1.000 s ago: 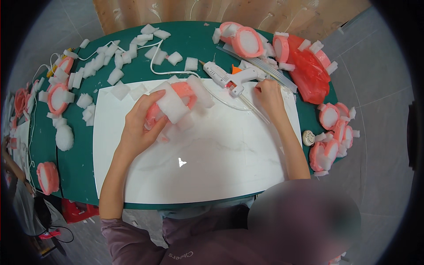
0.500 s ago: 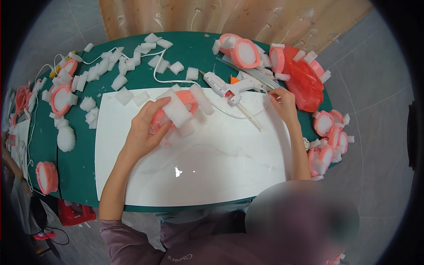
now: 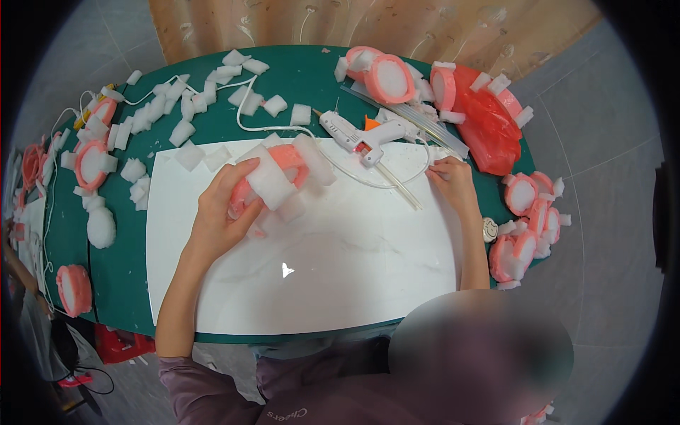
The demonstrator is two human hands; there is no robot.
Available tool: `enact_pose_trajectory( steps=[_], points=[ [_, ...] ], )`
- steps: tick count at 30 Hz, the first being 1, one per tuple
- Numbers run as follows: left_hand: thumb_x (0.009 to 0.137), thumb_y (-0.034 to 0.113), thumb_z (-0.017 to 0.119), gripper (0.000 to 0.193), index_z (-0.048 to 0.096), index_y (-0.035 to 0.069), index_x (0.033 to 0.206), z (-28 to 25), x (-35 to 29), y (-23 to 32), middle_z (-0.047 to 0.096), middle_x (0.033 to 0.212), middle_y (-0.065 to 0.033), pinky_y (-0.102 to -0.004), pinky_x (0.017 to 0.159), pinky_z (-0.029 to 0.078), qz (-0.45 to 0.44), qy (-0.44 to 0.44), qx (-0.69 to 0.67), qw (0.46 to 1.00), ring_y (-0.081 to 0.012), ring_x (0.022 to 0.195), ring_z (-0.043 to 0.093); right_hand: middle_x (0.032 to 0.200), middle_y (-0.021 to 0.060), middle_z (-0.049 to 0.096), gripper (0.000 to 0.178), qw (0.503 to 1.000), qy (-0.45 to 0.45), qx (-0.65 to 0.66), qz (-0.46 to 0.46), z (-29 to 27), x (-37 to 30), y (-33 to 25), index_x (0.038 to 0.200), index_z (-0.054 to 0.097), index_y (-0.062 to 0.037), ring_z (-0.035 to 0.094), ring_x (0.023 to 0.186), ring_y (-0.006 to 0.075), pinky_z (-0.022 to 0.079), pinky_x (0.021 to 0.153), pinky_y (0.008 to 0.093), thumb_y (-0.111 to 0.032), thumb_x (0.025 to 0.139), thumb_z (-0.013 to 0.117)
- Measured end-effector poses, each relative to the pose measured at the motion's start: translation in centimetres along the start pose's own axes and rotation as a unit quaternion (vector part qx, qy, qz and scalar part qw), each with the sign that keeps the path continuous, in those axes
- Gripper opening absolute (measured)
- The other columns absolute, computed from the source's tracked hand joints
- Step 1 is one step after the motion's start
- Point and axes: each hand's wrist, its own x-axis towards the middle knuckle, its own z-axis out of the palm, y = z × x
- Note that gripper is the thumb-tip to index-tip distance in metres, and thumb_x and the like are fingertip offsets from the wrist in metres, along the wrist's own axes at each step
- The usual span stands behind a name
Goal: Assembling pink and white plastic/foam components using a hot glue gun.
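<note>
My left hand (image 3: pixel 225 205) is closed round a pink foam ring (image 3: pixel 287 157) and holds it tilted over the white board (image 3: pixel 340 276). White foam blocks (image 3: pixel 272 183) stick out from the ring's sides. Near the board's right edge, my right hand (image 3: pixel 453 185) has its fingers pinched together; what is between them, if anything, is too small to make out. Just left of that hand lies a white glue gun (image 3: pixel 361 139) with an orange trigger, a clear glue stick (image 3: pixel 398 185) coming out of its back end.
Loose white foam pieces (image 3: pixel 182 132) and a white cord (image 3: pixel 244 120) lie across the green table (image 3: pixel 120 283). Clear glue sticks (image 3: pixel 432 129), a red plastic bag (image 3: pixel 489 134) and several pink foam rings (image 3: pixel 520 195) line the right side. More rings (image 3: pixel 74 290) sit at left.
My right hand has moved slightly nearer to me, away from the glue sticks, and its fingers have drawn together. The foam ring in my left hand has shifted slightly left; the whole view has shifted slightly.
</note>
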Motion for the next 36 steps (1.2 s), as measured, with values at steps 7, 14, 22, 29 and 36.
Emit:
enact_pose_trajectory(
  steps=[7, 14, 22, 29, 36],
  points=[
    [0.067, -0.003, 0.061, 0.055, 0.042, 0.012, 0.116, 0.2, -0.1, -0.3, 0.053, 0.095, -0.0135, -0.0299, 0.069, 0.044, 0.006, 0.008, -0.021, 1.000, -0.0272, 0.083, 0.055, 0.077, 0.0167, 0.061, 0.016, 0.996, -0.043, -0.082, -0.016, -0.6, 0.6, -0.7, 0.079, 0.063, 0.0035, 0.060, 0.068, 0.0268, 0.047, 0.063, 0.0302, -0.004, 0.064, 0.063],
    [0.067, -0.004, 0.061, 0.055, 0.042, 0.011, 0.116, 0.3, 0.0, -0.2, 0.053, 0.094, -0.0133, -0.0292, 0.070, 0.044, 0.013, 0.014, -0.016, 1.000, -0.0267, 0.083, 0.055, 0.068, 0.0202, 0.057, 0.010, 0.989, -0.041, -0.134, -0.050, 0.5, 0.8, -1.6, 0.067, 0.059, 0.0052, 0.055, 0.064, 0.0351, 0.045, 0.060, 0.0394, -0.002, 0.062, 0.055],
    [0.067, -0.004, 0.061, 0.055, 0.042, 0.011, 0.116, 0.0, 0.0, 0.1, 0.053, 0.094, -0.0129, -0.0296, 0.068, 0.044, 0.003, 0.006, -0.012, 1.000, -0.0264, 0.082, 0.055, 0.068, 0.0217, 0.056, 0.009, 0.990, -0.041, -0.131, -0.008, 0.6, 1.0, -2.0, 0.065, 0.056, 0.0067, 0.055, 0.064, 0.0365, 0.045, 0.060, 0.0408, -0.002, 0.062, 0.054],
    [0.067, -0.004, 0.061, 0.054, 0.042, 0.011, 0.116, 0.0, -0.1, 0.0, 0.053, 0.094, -0.0135, -0.0298, 0.068, 0.044, 0.004, 0.002, -0.013, 1.000, -0.0269, 0.083, 0.054, 0.070, 0.0168, 0.058, 0.006, 0.998, 0.061, 0.024, 0.014, -0.4, 0.2, 1.8, 0.069, 0.056, 0.0051, 0.057, 0.058, 0.0254, 0.047, 0.055, 0.0297, 0.003, 0.063, 0.057],
    [0.066, -0.004, 0.061, 0.055, 0.042, 0.010, 0.116, 0.3, 0.0, -0.5, 0.053, 0.094, -0.0138, -0.0297, 0.070, 0.044, 0.023, 0.017, -0.013, 1.000, -0.0271, 0.083, 0.054, 0.081, 0.0138, 0.059, 0.013, 0.993, 0.062, -0.024, -0.099, -0.8, 0.7, 3.6, 0.078, 0.061, 0.0020, 0.057, 0.069, 0.0266, 0.046, 0.064, 0.0293, 0.001, 0.065, 0.059]
  ],
)
